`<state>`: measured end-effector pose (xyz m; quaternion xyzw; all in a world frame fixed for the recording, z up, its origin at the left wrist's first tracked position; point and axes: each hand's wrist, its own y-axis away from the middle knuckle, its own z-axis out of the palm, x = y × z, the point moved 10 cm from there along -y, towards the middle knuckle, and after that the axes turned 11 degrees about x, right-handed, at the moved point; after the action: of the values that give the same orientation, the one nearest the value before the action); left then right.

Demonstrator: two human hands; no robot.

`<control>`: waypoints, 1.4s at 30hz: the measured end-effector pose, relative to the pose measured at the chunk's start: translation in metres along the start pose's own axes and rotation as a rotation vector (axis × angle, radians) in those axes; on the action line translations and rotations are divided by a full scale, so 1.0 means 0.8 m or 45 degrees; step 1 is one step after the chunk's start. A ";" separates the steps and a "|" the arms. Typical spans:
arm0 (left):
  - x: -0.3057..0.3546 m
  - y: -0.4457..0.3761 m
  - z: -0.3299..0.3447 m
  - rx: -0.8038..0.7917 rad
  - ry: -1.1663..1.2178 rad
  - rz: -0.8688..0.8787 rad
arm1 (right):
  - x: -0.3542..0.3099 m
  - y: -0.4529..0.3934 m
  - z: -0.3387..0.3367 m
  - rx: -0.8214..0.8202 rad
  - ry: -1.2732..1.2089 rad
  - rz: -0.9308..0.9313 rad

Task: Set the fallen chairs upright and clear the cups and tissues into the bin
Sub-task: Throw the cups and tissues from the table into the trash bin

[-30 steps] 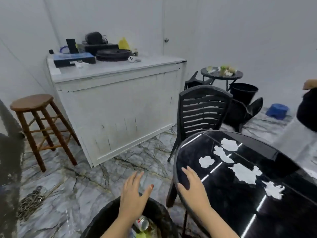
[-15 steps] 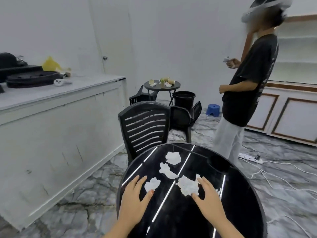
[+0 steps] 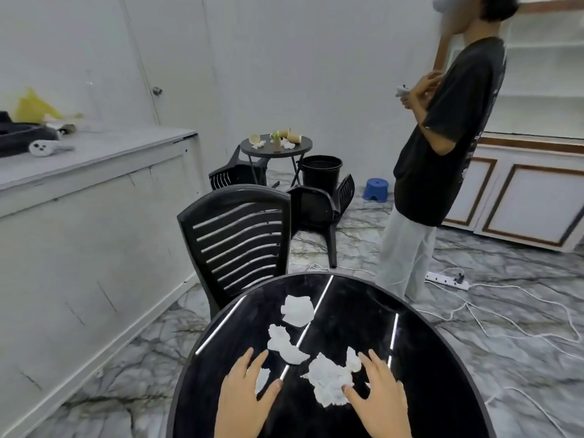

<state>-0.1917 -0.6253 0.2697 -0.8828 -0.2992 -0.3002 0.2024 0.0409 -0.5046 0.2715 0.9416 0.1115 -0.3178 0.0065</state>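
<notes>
Several crumpled white tissues lie on the round black table (image 3: 426,358) in front of me. My left hand (image 3: 245,393) is spread open over a small tissue (image 3: 262,379). My right hand (image 3: 374,393) is open, its thumb touching the edge of a large tissue (image 3: 328,382). Two more tissues (image 3: 284,344) (image 3: 297,309) lie farther out. A black slatted chair (image 3: 240,238) stands upright at the table's far side. Behind it two black chairs (image 3: 319,207) (image 3: 234,177) lie tipped over. A small far table (image 3: 303,147) carries paper cups (image 3: 292,136) and tissues, beside a black bin (image 3: 322,170).
A person (image 3: 442,159) in a black shirt stands right of the chairs. A white counter (image 3: 94,197) runs along the left. A blue stool (image 3: 375,188), a power strip (image 3: 445,279) and white cables (image 3: 521,320) lie on the marble floor at right.
My view swung right from the bin at my feet to the table. Both hands moved from above the bin onto the tabletop and now reach the tissues.
</notes>
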 end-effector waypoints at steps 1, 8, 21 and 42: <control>-0.009 -0.005 0.008 -0.009 -0.030 0.002 | 0.004 -0.001 0.005 0.002 0.030 0.032; -0.042 -0.017 0.055 -0.143 -0.178 0.050 | 0.002 -0.011 0.056 -0.082 0.115 0.070; -0.058 -0.010 0.075 -0.232 -0.397 0.053 | -0.001 -0.017 0.074 0.097 -0.011 -0.090; -0.121 0.086 -0.093 0.261 0.105 -0.232 | -0.135 0.066 0.087 -0.147 -0.429 -0.336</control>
<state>-0.2398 -0.7555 0.2492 -0.8136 -0.3985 -0.3213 0.2756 -0.0723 -0.5844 0.2778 0.8505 0.2490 -0.4618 0.0373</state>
